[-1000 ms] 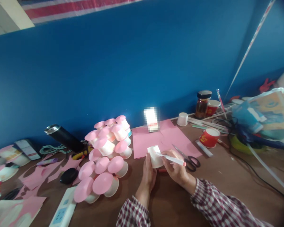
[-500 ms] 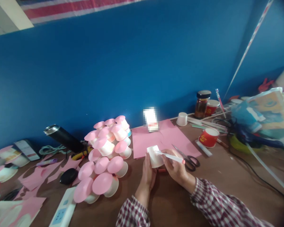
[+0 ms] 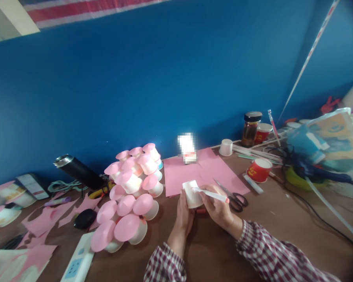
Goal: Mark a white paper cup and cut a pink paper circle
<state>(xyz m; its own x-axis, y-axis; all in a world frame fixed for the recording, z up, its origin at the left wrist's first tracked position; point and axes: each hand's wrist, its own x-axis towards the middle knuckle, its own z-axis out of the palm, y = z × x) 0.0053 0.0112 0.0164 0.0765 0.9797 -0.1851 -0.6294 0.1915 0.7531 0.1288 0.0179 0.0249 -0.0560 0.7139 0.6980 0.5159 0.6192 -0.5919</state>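
While left hand [image 3: 184, 213] cradles cup [image 3: 192, 194], right hand [image 3: 219, 209] angles pen [image 3: 212, 194].

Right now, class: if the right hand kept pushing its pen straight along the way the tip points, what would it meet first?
The right hand aims the pen left at the white cup in the left hand; the tip looks already there.

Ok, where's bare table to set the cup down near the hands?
Bare brown table lies right of the right hand, between the scissors and the black cable. A smaller bare patch sits before the left hand. Left is crowded by the pink-topped cups; behind lie pink paper sheets.
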